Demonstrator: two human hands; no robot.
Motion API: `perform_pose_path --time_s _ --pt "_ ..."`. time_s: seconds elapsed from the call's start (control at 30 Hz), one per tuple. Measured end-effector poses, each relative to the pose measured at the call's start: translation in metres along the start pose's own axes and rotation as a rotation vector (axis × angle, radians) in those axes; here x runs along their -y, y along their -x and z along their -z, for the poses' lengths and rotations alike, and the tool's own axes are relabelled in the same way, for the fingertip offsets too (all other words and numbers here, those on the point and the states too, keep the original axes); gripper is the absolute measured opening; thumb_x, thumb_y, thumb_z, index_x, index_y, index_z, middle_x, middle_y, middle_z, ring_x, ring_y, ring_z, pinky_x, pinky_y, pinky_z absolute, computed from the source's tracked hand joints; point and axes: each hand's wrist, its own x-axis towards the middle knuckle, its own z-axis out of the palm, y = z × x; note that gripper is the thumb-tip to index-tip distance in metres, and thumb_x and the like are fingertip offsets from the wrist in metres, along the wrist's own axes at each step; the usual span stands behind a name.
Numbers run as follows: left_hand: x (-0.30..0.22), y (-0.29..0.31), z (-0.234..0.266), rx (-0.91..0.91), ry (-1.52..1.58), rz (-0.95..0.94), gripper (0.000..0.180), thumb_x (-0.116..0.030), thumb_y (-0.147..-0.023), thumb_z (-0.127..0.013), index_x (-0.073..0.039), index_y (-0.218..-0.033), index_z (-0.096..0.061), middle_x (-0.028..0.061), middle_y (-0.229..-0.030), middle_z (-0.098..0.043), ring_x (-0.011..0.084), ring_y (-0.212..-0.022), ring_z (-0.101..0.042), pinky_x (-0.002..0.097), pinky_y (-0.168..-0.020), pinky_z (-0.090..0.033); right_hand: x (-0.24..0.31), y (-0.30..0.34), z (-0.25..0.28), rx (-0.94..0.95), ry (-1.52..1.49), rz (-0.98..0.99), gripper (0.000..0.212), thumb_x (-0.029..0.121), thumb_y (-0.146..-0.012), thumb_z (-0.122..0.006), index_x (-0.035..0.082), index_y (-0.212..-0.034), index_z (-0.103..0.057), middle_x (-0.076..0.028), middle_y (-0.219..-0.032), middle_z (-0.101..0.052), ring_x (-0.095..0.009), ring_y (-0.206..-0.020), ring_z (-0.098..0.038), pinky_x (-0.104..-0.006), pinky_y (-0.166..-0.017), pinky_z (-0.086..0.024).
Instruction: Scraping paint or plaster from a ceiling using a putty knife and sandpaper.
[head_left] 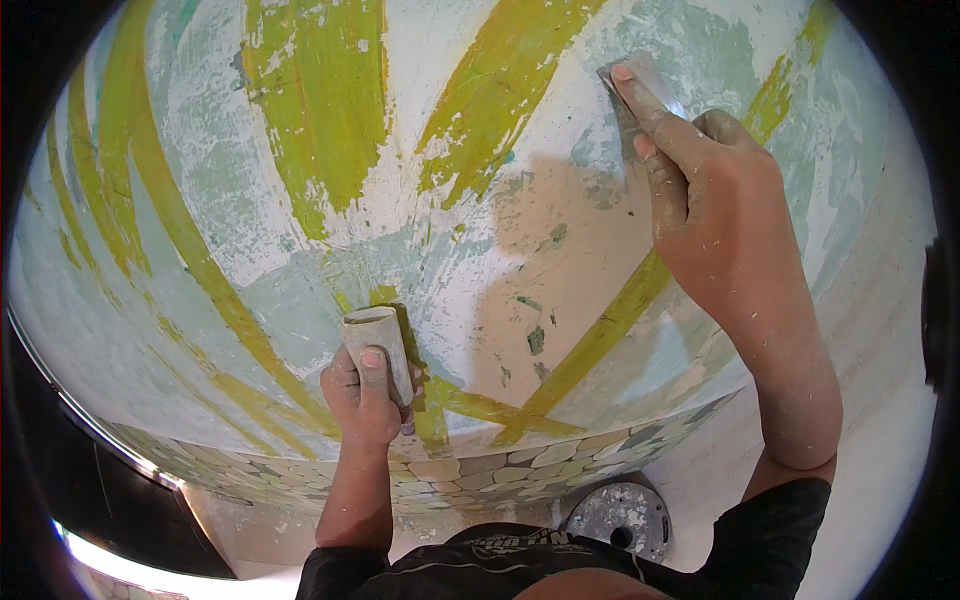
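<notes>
A thin metal scraper (652, 74) is gripped by the fingers of the right hand (715, 185), held against the upper right of the green-striped wall (420, 60). Lower left, a pale rolled sheet (374, 326) is clasped by the left hand (362, 402), above the stone-patterned border (500, 477).

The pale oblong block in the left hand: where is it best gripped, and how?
Probably the pale oblong block suits a grip at its near end, from the body side, thumb on the broad face: its long shape points outward.
</notes>
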Motion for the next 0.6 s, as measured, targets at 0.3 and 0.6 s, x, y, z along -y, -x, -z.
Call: perform_pose_path --time_s 0.3,0.6 --pt "0.001 0.0 0.002 0.011 -0.027 -0.048 0.059 -0.053 -0.097 -0.055 0.006 -0.105 -0.06 0.0095 -0.066 -0.064 0.0131 -0.049 -0.059 0.0255 -0.043 -0.045 0.009 -0.016 0.004 -0.082 0.018 0.132 0.041 0.003 -0.088 -0.06 0.015 -0.126 -0.067 -0.022 -0.069 -0.052 -0.035 -0.062 -0.053 -0.0421 -0.061 -0.045" --pt "-0.001 0.0 0.004 0.018 -0.003 -0.013 0.059 -0.053 -0.097 -0.055 0.005 -0.105 -0.06 0.0092 -0.065 -0.064 0.0132 -0.049 -0.059 0.0252 -0.044 -0.046 0.009 -0.021 0.005 -0.075 0.012 0.15 0.042 0.006 -0.089 -0.058 0.015 -0.129 -0.064 -0.023 -0.073 -0.054 -0.039 -0.065 -0.054 -0.0435 -0.066 -0.046"
